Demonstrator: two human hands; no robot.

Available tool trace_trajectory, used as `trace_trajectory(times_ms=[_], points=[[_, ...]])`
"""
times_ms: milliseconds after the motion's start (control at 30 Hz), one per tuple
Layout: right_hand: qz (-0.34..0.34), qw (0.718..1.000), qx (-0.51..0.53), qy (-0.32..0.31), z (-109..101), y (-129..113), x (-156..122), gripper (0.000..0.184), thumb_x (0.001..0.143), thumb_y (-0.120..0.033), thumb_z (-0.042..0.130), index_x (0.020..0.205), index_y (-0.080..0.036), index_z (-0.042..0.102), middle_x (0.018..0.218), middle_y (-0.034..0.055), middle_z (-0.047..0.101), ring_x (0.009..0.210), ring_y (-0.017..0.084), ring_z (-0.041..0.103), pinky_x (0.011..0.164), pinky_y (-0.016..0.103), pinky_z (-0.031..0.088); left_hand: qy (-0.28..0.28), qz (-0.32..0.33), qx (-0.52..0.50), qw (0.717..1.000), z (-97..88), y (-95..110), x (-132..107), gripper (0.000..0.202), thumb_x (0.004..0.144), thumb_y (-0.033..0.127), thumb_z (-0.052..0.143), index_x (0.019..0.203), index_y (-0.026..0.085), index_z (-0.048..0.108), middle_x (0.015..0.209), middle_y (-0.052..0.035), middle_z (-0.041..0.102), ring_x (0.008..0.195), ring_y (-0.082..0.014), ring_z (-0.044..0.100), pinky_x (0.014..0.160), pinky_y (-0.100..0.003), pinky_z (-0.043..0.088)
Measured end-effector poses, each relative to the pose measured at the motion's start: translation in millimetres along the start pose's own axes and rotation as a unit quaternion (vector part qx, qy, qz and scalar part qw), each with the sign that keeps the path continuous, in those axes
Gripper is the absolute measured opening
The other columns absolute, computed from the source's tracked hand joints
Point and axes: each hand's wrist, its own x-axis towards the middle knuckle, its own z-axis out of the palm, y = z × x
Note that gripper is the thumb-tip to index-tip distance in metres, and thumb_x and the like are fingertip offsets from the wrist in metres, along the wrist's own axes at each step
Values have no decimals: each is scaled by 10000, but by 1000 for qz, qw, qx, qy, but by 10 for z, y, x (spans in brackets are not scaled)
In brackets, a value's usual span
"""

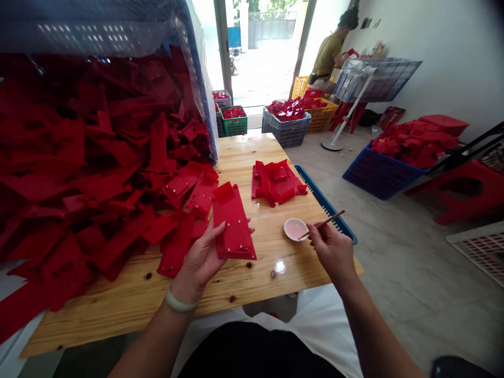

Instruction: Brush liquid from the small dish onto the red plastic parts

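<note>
My left hand (207, 251) grips a flat red plastic panel (233, 220), thumb on its face and fingers behind it. The panel has a raised flap at its far end and small pale pegs on its near half. In my right hand (331, 247) is a thin brown stick (328, 219), pinched between thumb and fingers. The stick's tip reaches over a small white dish (295, 229) holding a pinkish clear liquid. Whether the tip touches the liquid I cannot tell. Beyond the dish lies a small stack of similar red panels (279, 181).
A big heap of red plastic parts (98, 173) spills from a tipped blue crate (202, 79) onto the wooden table (244, 149). A blue basket (323, 199) stands by the table's right edge. Crates of red parts (287, 128) sit on the floor; another person (326, 55) works behind.
</note>
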Motion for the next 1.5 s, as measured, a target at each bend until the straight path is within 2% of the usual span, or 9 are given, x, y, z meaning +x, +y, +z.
trace_trajectory(times_ms=[167,433,700,800,933,1067,1167,1333,1500], points=[[38,999,32,-7,-17,-20,21,767,911,-961,517,864,-224,725,703,108,779,596,267,732,593,355,539,0,-34,-17,999,-36,-144,-93,706,1190,542,294,1643,50,521,1314,-269,802,1105,-348,838,983,-545,683],[72,995,68,-34,-49,-33,107,726,885,-935,565,875,-225,714,703,110,782,566,262,731,566,365,565,38,-32,58,997,-41,-199,-253,552,1185,472,414,1406,75,726,1223,-213,846,1042,-298,858,937,-416,709],[57,988,112,-91,-153,-90,178,546,829,-799,716,833,-253,722,693,87,792,581,267,730,590,386,579,-4,-30,60,998,-64,-235,-286,588,1116,608,547,1205,96,823,1176,-205,858,877,-274,857,822,-367,717],[62,985,147,-62,-222,-175,134,543,853,-788,731,883,-246,713,713,77,796,579,252,724,582,381,586,-7,-31,52,998,-21,-240,-315,590,1064,650,634,1165,106,838,1159,-194,863,887,-281,853,837,-385,718],[64,965,250,41,-325,-526,-121,386,972,-623,772,1027,-245,718,843,50,813,688,222,737,705,378,617,-32,-33,57,997,76,-266,-395,707,844,750,857,1168,122,847,1177,-180,862,866,-289,849,782,-363,710],[19,936,344,64,-406,-1038,-477,122,1056,-399,761,1077,-281,785,908,18,807,753,195,739,810,367,618,-18,-3,100,995,162,-351,-475,767,844,811,813,1213,139,818,1198,-174,852,865,-281,839,773,-354,693],[-26,938,345,25,-411,-1261,-643,105,1089,-315,710,1090,-293,814,955,20,813,744,183,758,751,339,658,1,24,126,992,200,-401,-509,750,888,814,766,1254,160,782,1226,-168,839,908,-286,828,797,-368,688],[-127,942,308,-41,-345,-1236,-700,190,1087,-200,681,1185,-294,813,1016,23,827,791,182,813,728,291,697,12,18,174,984,241,-409,-520,820,860,869,742,1270,159,767,1257,-164,827,932,-283,816,822,-369,684],[-172,948,262,-64,-278,-1154,-732,205,1083,-192,684,1240,-276,786,1042,33,841,876,199,830,809,299,702,18,31,178,983,258,-418,-522,825,874,867,730,1303,163,755,1180,-132,837,917,-248,799,831,-340,675]])
